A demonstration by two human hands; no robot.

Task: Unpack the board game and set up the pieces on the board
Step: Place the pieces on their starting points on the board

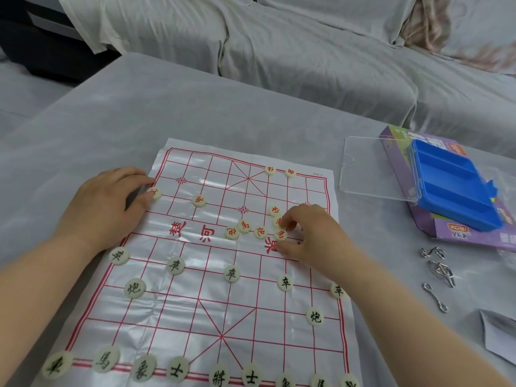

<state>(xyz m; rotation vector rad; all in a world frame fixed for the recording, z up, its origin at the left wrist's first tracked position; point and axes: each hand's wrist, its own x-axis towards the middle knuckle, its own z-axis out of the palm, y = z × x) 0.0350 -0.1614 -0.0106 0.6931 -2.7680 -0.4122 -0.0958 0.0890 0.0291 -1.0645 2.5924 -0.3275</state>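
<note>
— At the board (195,303)'s midline, towards its right edge: what's the right hand (310,238) doing?
— Fingers curled, thumb and fingertips pinching a red piece (280,234) in the loose cluster there.
— And the left hand (106,208)?
— Resting on the board's left edge, fingers nearly straight and together, thumb tip touching an edge piece (154,194). Black pieces (230,273) stand across the board's near half.
</note>
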